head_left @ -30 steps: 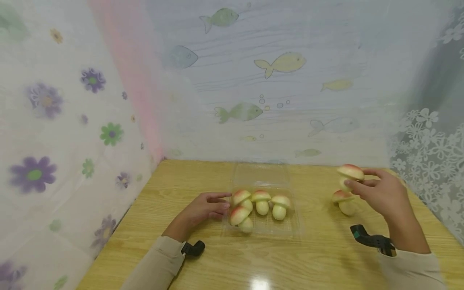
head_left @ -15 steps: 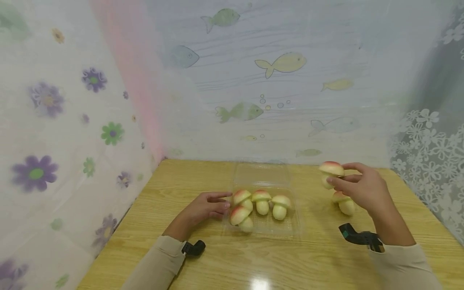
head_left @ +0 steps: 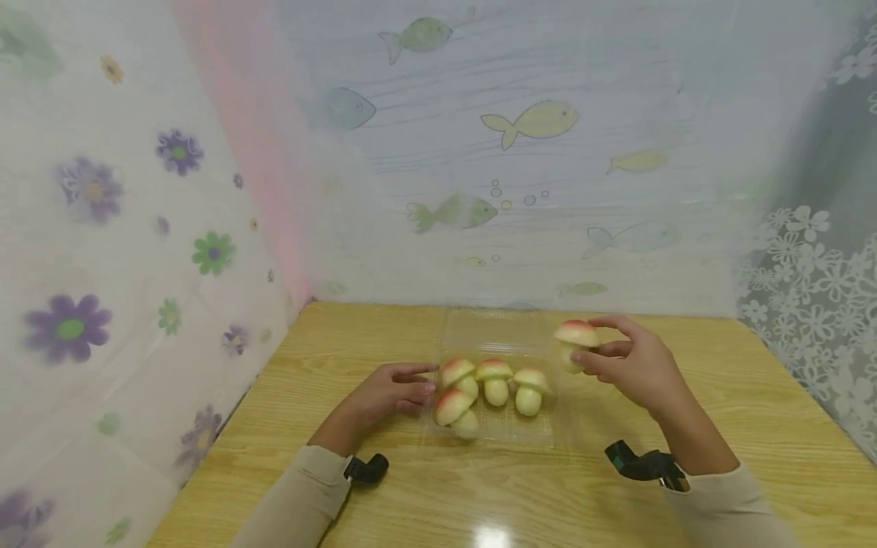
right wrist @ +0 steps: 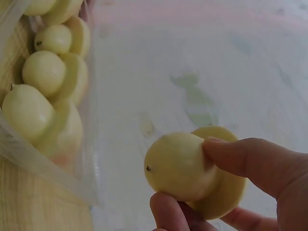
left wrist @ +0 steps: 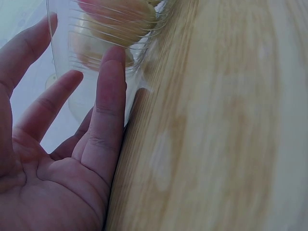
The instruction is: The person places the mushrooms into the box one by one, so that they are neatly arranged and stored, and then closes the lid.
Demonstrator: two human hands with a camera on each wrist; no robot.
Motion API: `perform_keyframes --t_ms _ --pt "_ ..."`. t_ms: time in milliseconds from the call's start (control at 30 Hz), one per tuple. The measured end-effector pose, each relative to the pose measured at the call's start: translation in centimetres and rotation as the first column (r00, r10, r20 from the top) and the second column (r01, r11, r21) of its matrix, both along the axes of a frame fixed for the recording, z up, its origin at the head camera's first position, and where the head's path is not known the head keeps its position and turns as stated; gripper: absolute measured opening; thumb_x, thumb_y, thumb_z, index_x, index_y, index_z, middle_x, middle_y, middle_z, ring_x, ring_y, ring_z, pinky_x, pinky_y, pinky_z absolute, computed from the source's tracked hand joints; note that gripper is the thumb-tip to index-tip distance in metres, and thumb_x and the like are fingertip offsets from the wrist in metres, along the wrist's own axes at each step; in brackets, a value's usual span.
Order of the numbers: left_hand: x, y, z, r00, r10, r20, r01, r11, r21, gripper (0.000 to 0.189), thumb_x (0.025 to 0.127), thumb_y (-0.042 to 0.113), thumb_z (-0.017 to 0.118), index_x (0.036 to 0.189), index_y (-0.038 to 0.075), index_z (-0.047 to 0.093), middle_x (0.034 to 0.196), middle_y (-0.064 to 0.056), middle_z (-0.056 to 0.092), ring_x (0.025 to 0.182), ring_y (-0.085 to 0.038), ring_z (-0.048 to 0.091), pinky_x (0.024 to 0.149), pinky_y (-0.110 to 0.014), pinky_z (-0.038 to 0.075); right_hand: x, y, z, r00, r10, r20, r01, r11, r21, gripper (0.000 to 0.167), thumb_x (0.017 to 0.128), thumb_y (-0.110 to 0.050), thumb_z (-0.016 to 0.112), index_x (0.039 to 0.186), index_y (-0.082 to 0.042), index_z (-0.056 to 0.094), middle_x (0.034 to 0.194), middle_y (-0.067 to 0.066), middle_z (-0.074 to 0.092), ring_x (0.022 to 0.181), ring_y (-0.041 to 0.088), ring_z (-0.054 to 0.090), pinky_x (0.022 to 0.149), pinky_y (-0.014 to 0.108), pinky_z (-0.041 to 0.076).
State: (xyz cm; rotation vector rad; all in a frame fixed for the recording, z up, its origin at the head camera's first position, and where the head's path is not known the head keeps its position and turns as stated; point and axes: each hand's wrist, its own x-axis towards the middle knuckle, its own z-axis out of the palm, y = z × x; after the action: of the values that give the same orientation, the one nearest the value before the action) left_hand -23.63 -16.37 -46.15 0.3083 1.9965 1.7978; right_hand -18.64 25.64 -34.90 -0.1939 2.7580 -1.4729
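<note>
Mushroom [head_left: 577, 335], one: held right of box [head_left: 510, 431], pinched between right hand's [head_left: 636, 367] thumb and fingers. Left hand [head_left: 389, 396]: fingers extended at box's left wall. Hazards: shallow fingertip pinch could slip; a bump could skid the thin box.

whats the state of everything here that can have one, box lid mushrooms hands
clear plastic box: open, partly filled
box lid: flipped back on the far side
four mushrooms: lying inside the box, caps away from the person
held mushroom: pinched in the right hand, outside the box on its right
right hand: thumb and fingers gripping
left hand: fingers extended at the box's left side
</note>
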Motion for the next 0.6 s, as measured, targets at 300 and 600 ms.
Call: perform_keyframes --t_ms 300,600 --pt "0.0 0.0 -0.1 1.0 0.007 0.001 -0.007 1.0 -0.002 0.06 0.095 0.023 0.078 0.15 0.014 0.057 0.14 -0.02 0.062 0.107 -0.022 0.071 0.091 -0.039 0.061 0.1 -2.3 -1.4 0.999 0.039 0.006 -0.039 0.999 -0.021 0.076 0.087 -0.054 0.081 0.151 -0.025 0.052 0.109 0.007 0.078 0.091 0.026 0.074 0.077 0.041 0.06" --pt "0.1 0.0 0.1 1.0 0.006 0.008 -0.006 1.0 0.003 0.061 0.094 0.023 0.079 0.151 0.013 0.056 0.141 -0.02 0.061 0.106 -0.021 0.071 0.09 -0.039 0.061 0.3 -4.2 -2.3 0.998 0.054 0.042 -0.054 0.999 -0.005 0.075 0.084 -0.055 0.083 0.149 -0.029 0.055 0.11 0.006 0.077 0.095 0.026 0.075 0.08 0.042 0.06"
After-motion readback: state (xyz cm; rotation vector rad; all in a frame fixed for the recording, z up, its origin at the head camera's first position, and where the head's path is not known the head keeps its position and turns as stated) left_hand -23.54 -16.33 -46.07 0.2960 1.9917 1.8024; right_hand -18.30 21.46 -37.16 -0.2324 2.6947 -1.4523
